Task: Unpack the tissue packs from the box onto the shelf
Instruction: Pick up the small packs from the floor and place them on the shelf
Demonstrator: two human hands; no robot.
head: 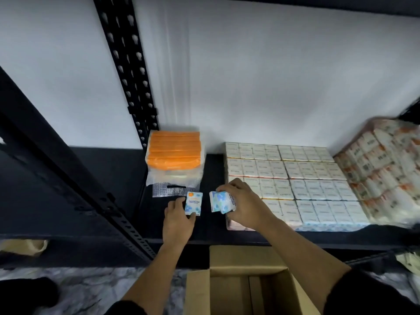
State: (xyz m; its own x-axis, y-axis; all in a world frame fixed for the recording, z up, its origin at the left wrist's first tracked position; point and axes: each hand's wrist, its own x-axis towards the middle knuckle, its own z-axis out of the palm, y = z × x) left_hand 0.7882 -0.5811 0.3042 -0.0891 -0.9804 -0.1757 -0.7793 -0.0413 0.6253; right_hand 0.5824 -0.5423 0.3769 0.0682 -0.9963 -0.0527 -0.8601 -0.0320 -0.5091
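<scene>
While we face a black shelf (213,223) against a white wall (272,76), our left hand (177,220) pinches 1 upright tissue pack (193,203); our right hand (243,204) grips another tilted pack (220,202).

1. Location type: stockroom or shop storage area.
2. Racking: black slotted-steel upright (127,71) carrying a dark shelf (113,178) against a plain white wall (272,76).
3. Stock: shrink-wrapped tissue multipacks (302,176) laid in rows; an orange-topped wrapped bundle (175,151) beside them.
4. Supply: open cardboard box (245,283) standing on a marble-patterned floor (91,289).
</scene>
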